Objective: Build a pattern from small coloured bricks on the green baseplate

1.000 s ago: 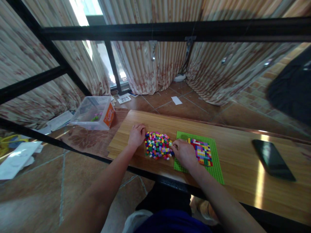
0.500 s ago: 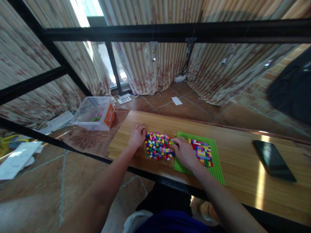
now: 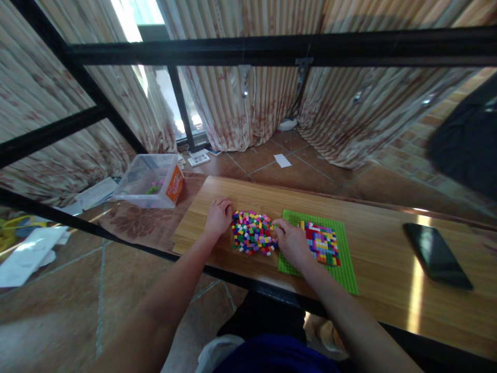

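A loose pile of small colourful toy bricks [image 3: 252, 234] lies on the wooden table. At the pile's left edge rests my left hand [image 3: 219, 216], its fingers curled together; whatever they may hold is hidden. My right hand [image 3: 291, 239] reaches over the left part of a green baseplate [image 3: 348, 259], thumb and fingertips pinched at the pile's right edge. Too little shows between those fingertips to name it. On the baseplate, a block of packed bricks in many colours [image 3: 322, 242] sits just right of my right hand, which partly covers the plate.
A black phone [image 3: 437, 255] lies on the table [image 3: 380, 233] to the right. Beyond the table's left end stands a clear plastic box [image 3: 145, 178] with a few pieces inside. A black metal bar [image 3: 248, 52] crosses in front of the curtains.
My right hand has shifted slightly left, its fingertips closing in at the pile's right edge. My left hand stays in about the same place.
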A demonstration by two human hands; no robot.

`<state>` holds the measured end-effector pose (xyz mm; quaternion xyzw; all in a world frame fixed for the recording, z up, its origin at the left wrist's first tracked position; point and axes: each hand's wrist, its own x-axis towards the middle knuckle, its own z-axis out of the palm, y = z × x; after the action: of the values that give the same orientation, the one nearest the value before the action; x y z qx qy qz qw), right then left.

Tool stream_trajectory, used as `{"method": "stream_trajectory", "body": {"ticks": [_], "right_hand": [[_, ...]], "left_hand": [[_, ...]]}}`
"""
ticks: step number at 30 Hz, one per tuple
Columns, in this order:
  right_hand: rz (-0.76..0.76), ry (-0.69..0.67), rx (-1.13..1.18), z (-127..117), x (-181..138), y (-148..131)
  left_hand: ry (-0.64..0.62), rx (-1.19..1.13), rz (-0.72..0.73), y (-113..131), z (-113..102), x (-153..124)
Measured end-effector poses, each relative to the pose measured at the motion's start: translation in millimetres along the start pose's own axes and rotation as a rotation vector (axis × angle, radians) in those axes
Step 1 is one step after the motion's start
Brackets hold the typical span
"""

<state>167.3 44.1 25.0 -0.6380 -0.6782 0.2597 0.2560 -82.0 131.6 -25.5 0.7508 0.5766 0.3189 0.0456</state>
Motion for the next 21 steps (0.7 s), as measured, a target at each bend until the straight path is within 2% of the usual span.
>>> {"method": "stream_trajectory", "body": {"ticks": [4,10,14,18,21], "right_hand": [[-0.061,0.006,-0.022,1,1,-1],[-0.082,0.025,0.091,5,1,-1],[-0.104,0.099,0.159,4,1,2],[-0.041,0.150,0.259,-7,-3,7],[0.040,0.171,0.357,-25,-11,13]], "left_hand": [[0.005,0.000,0.003,1,-1,0],[0.001,-0.001,-0.002,2,-1,0],[-0.009,0.001,-0.007,2,-1,1],[-0.009,0.009,-0.007,2,-2,1],[-0.021,0.015,-0.005,2,-2,1]]}}
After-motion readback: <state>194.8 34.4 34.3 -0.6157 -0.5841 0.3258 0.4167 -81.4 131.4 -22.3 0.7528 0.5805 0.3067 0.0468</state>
